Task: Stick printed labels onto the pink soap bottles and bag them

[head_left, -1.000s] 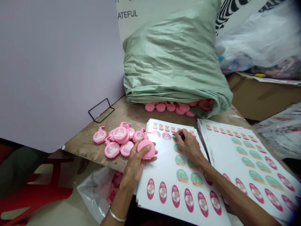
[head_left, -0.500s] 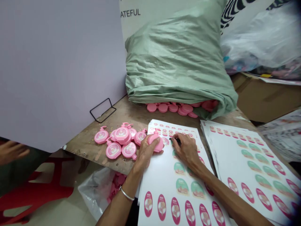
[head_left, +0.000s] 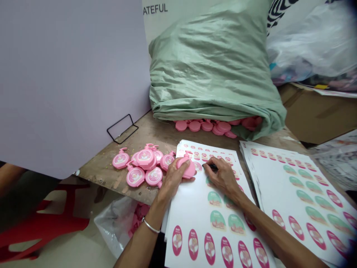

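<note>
My left hand (head_left: 173,176) grips a blank pink toy pump bottle (head_left: 186,168), thumb across its flat face, over the left edge of the sticker sheet (head_left: 189,208). To its right, my right hand (head_left: 223,175) pinches a small black tool (head_left: 213,167); I cannot make out its exact kind. The tool's dark tip is beside a round pink sticker (head_left: 197,166) on the sheet. Left of my hands lies a heap of pink pump bottles (head_left: 145,159) with round labels on them.
A green sack (head_left: 212,74) spills blank pink bottles (head_left: 206,125) at the back. A second sticker stack (head_left: 273,182) lies right. A pale board (head_left: 72,82) and black wire stand (head_left: 122,129) are left. Below the table edge are a plastic bag (head_left: 111,223) and red stool (head_left: 64,219).
My hands keep nearly the same pose, with the bottle and tool still held. The view has shifted slightly. At the far left, another person's hand has moved out of sight, leaving part of an arm.
</note>
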Demonstrator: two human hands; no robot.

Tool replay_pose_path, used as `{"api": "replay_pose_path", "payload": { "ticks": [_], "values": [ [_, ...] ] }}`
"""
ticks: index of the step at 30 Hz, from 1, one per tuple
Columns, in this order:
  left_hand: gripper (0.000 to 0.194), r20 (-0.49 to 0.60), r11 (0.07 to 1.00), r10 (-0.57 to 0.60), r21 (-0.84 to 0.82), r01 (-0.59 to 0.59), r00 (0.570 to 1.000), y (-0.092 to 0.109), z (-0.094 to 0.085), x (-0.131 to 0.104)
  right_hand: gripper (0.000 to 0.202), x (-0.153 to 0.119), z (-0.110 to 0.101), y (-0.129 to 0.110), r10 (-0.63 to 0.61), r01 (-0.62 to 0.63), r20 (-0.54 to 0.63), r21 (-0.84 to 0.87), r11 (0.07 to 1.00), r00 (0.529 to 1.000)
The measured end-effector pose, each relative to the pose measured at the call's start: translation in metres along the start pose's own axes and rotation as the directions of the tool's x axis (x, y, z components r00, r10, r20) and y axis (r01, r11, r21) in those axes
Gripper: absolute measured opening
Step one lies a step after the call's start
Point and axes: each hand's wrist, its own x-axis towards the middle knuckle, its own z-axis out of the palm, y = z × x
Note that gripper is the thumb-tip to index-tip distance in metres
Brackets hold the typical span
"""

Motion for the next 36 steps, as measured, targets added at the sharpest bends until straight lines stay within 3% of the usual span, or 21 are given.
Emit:
{"api": "replay_pose_path", "payload": {
  "ticks": [7,11,15,18,22,27,36],
  "values": [
    [0.038,0.029,1.000,0.001,0.007,-0.001,1.000,-0.001,-0.002,0.000,0.021,-0.003,0.003,-0.007,-0.051,0.045,-0.110,-0.060,0.997,0.993],
    [0.035,0.048,1.000,0.012,0.005,-0.012,0.999,-0.002,-0.002,-0.001,0.026,-0.001,0.001,-0.011,0.131,-0.122,-0.054,0.158,0.980,0.990],
    [0.037,0.078,0.998,0.039,-0.050,-0.035,0.996,-0.001,-0.003,-0.001,0.032,0.009,-0.012,-0.016,0.318,-0.321,0.081,0.430,0.844,0.945],
    [0.042,0.081,0.995,0.044,-0.098,-0.036,0.996,0.001,-0.004,-0.006,0.035,0.014,-0.029,-0.024,0.396,-0.380,0.089,0.528,0.759,0.914],
    [0.046,0.063,0.986,0.028,-0.164,-0.018,0.998,0.008,0.000,-0.018,0.028,0.009,-0.048,-0.043,0.300,-0.277,0.046,0.533,0.799,0.953],
    [0.053,0.038,0.984,-0.006,-0.178,0.013,0.999,0.017,0.007,-0.034,0.018,-0.001,-0.050,-0.070,0.118,-0.112,0.020,0.500,0.859,0.993],
    [0.051,0.035,0.975,-0.010,-0.222,0.018,0.999,0.021,0.008,-0.040,0.017,-0.005,-0.046,-0.083,-0.001,0.007,-0.014,0.452,0.892,1.000]
  ]
}}
